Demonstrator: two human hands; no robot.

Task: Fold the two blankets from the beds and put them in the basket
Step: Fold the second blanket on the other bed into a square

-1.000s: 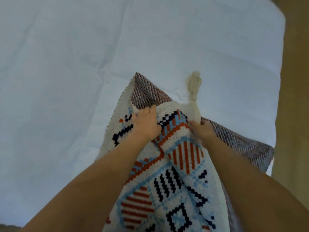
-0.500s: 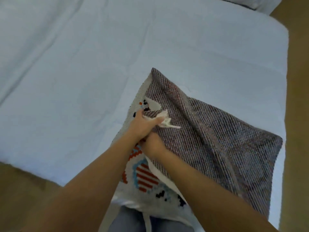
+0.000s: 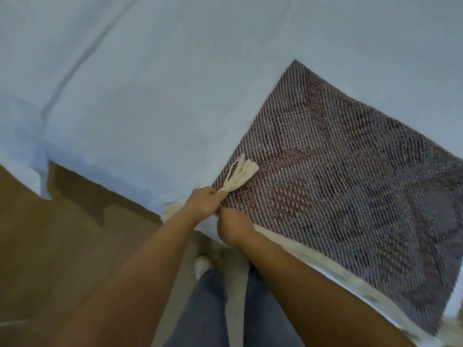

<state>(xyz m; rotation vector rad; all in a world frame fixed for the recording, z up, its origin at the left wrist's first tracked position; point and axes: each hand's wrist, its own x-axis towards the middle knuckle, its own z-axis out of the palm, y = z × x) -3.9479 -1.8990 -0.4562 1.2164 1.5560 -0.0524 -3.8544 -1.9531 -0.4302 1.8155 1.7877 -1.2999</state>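
Note:
A woven blanket (image 3: 350,176) lies folded on the white bed (image 3: 175,83), its dark twill underside facing up, spread toward the right. A cream tassel (image 3: 240,175) sticks up from its near-left corner. My left hand (image 3: 204,204) pinches that corner at the tassel's base. Touching it, just below and to the right, my right hand (image 3: 231,227) grips the blanket's near edge, where a cream fringe (image 3: 325,261) runs off to the right. The patterned side is hidden. No basket is in view.
The bed's near edge runs diagonally from left to lower right, with a brown wooden floor (image 3: 62,246) below it. My legs in blue jeans (image 3: 215,309) and a white sock (image 3: 201,265) stand close against the bed.
The blanket has been flipped over and laid flat, hiding the patterned side. Both hands drew back together to the near-left corner at the bed's edge, and the view tilted down to the floor.

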